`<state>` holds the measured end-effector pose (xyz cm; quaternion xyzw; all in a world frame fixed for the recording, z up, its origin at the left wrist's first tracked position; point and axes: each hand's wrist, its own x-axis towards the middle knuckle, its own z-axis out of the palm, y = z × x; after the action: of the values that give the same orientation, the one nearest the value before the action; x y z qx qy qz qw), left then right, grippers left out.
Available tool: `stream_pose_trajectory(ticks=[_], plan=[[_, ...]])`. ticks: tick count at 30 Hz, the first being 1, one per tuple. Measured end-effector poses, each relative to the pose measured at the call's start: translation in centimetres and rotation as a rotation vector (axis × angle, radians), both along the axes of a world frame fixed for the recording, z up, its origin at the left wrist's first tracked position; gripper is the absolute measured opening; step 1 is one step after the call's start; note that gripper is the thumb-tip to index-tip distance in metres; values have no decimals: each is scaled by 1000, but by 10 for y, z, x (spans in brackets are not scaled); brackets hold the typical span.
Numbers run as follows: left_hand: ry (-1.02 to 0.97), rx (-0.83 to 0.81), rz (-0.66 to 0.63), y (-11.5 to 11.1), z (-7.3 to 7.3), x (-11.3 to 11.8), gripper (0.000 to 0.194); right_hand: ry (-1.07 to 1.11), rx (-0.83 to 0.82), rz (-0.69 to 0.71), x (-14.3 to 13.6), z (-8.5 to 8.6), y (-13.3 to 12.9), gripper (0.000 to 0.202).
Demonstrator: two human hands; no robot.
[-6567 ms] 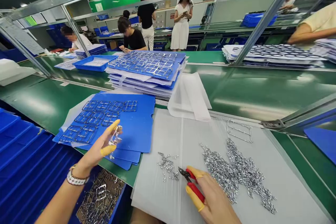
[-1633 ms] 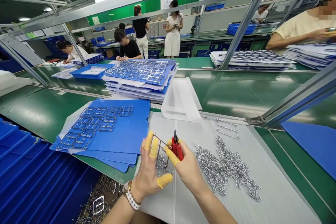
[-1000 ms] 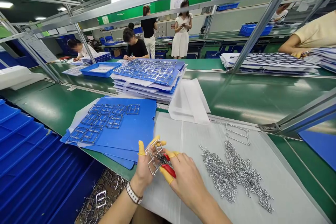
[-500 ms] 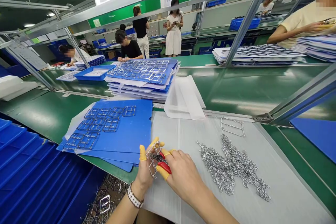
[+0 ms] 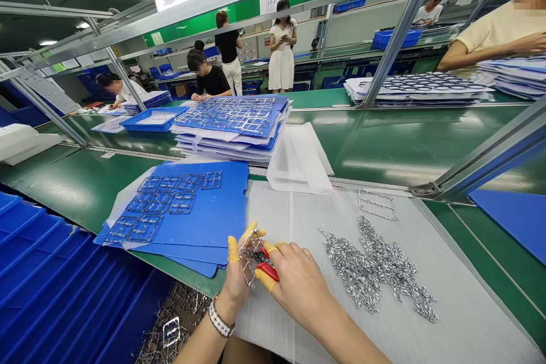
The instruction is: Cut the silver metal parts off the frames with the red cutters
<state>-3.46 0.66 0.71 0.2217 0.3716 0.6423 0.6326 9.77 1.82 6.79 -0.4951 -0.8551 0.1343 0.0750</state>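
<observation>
Metal frame (image 5: 246, 264), tilted on edge in the left hand (image 5: 238, 281): which way does it lie from the right-hand grip?

Just left of it, seen from where I stand; the red-handled cutters (image 5: 267, 270) bridge the two, blades directed leftward at the frame, contact between blade and bar not discernible

And the state of each hand?

Left: fingers and thumb gathered about the frame, hence the nearer of the two; right hand (image 5: 296, 273): clamped on the cutters, the degree of squeeze on the handles I cannot tell

Its orientation?

The longest visible side runs from the left palm up and away towards the fingertips, crosswise to the cutters; strong foreshortening leaves the true long axis uncertain

Surroundings?

Right of the grip, a heap of silver pieces (image 5: 356, 281) on a grey sheet (image 5: 318, 210); beyond the heap, a second frame (image 5: 377, 204), flat
</observation>
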Motion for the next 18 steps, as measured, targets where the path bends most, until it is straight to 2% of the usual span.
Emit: stream_pose_trajectory(ticks=[8, 18], plan=[[31, -14, 18, 1, -5, 0, 67, -22, 32, -6, 0, -4, 0, 42], [59, 0, 11, 2, 1, 3, 65, -91, 81, 13, 1, 1, -1, 38]])
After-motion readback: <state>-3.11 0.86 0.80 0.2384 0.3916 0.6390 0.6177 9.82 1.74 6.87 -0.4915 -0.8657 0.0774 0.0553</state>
